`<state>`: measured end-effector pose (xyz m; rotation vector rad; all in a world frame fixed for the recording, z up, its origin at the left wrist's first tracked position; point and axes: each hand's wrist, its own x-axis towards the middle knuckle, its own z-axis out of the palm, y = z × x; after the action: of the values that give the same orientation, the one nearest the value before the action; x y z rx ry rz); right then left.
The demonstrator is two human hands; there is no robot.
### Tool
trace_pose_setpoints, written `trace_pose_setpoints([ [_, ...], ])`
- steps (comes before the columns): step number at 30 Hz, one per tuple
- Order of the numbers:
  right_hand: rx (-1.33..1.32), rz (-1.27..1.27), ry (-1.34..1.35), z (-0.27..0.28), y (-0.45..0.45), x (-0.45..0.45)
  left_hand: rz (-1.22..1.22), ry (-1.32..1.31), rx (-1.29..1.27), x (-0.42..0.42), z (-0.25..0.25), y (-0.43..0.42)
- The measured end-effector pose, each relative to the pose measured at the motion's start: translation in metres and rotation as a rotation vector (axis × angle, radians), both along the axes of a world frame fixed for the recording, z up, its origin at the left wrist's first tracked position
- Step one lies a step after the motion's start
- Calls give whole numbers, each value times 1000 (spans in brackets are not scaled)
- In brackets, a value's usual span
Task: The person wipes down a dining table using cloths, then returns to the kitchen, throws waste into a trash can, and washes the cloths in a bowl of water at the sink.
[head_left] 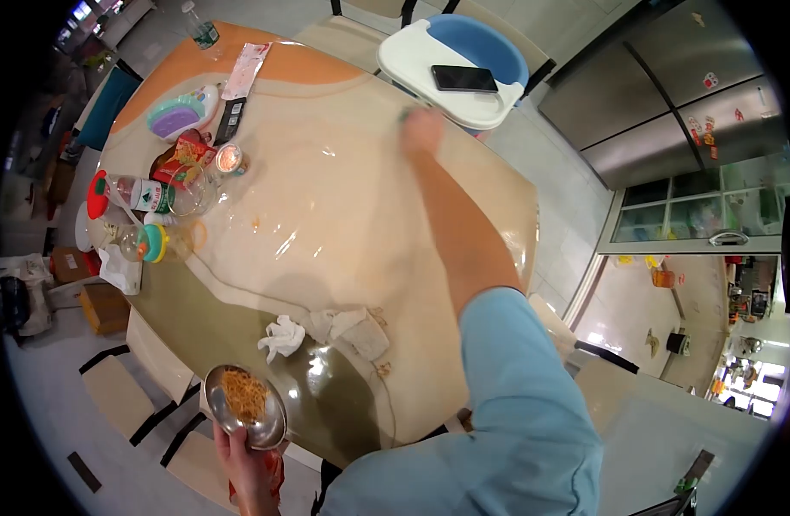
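My left hand [240, 456] grips the rim of a metal bowl [277, 419] at the lower left, beside the table's near edge. Orange-brown food strips [243, 395] lie in the bowl. My right arm stretches across the table [326, 206] to its far right side. There my right hand [422, 131] is blurred, close to the white tray of a blue child seat, with something small and dark greenish at its fingers. A crumpled white tissue [282, 337] and a folded pale cloth [357, 333] lie near the front of the table.
A black phone [464, 79] rests on the white seat tray [405, 53]. Along the table's left side stand a clear bottle [205, 34], a red snack packet [188, 158], a small cup [230, 159] and a teal-lidded jar [155, 243]. Chairs [118, 397] surround the table.
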<state>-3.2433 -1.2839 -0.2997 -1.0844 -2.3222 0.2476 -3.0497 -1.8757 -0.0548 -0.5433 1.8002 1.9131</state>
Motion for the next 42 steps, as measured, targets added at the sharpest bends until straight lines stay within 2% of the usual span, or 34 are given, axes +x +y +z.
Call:
trace_pose_setpoints([
  [1,-4,161,42,16,-21,-30,37,26,-17,2,0,1],
  [2,-49,195,127,-1,-39,-70,72,48,-37,5,0,-2],
  [4,-32,490,-76,32,-109,-83,38,-14,-50,8,-2,-17],
  [5,-74,593,40,9,-146,-91,50,-2,-63,10,-2,-16],
  [7,-69,973,58,-1,-209,-57,70,17,-65,9,2,-10],
  [8,-311,1071,54,19,-222,-25,48,11,-40,6,4,-3],
  [9,-423,1176,149,39,-223,4,23,3,-20,2,7,2],
  [11,-740,1025,271,48,-191,42,10,-10,-11,-8,16,12],
  [12,-722,820,304,60,-165,61,-13,-30,-9,-11,17,15],
  [13,-699,616,336,73,-135,79,5,-26,-3,-12,15,16],
  [15,-327,350,191,60,-72,106,107,-32,17,-18,9,18],
  [17,-260,288,188,50,-46,108,105,-42,-13,-21,2,13],
  [22,-9,395,201,26,-1,-27,39,-54,-23,-33,-4,7],
  [25,-23,460,220,17,-7,-137,99,-23,-49,-20,-29,-15],
  [27,-45,473,245,13,-18,-201,148,91,-160,-18,-38,-21],
  [28,-31,462,137,9,-23,-229,168,135,-201,-25,-31,-13],
  [29,-14,455,32,5,-29,-254,134,32,-142,-24,-14,-5],
  [31,31,510,-17,20,-41,-285,112,-114,-77,-27,13,14],
  [32,84,548,-90,27,-47,-296,25,22,-321,-22,0,3],
  [33,67,553,-84,35,-57,-300,113,24,-257,-24,-3,7],
  [34,-15,673,20,37,-65,-301,204,10,-188,-21,-4,12],
  [35,-99,791,108,36,-75,-293,184,10,-217,-23,-5,11],
  [36,-106,801,72,27,-85,-282,161,6,-237,-28,-5,10],
  [38,-233,1036,70,24,-105,-259,95,0,-220,-38,-17,4],
  [40,-284,1055,88,27,-123,-213,101,-17,-154,-51,-22,9],
  [42,-387,1091,155,34,-139,-153,38,-23,-193,-76,-18,31],
])
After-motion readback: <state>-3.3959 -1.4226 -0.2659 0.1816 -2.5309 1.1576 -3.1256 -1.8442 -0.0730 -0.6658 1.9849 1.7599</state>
